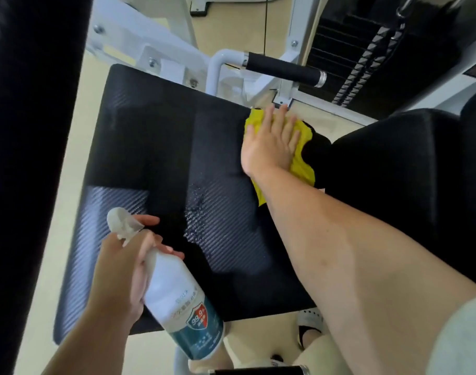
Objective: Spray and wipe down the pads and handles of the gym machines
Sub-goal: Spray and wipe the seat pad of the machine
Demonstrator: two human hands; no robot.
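A black textured seat pad (161,147) fills the middle of the view, with wet spray droplets (197,201) near its centre. My right hand (269,142) lies flat with fingers spread on a yellow cloth (302,161), pressing it onto the pad's far right edge. My left hand (123,274) grips a white spray bottle (177,299) with a teal label by its neck, nozzle tilted up and left, over the pad's near left part. A black handle grip (283,69) with metal ends sticks out from the white frame behind the pad.
A second black pad (394,163) lies to the right. A tall black upright pad (28,131) borders the left. A white machine frame (161,50) and a black weight stack (353,50) stand behind. Beige floor (74,125) shows around, and my shoe (310,328) below.
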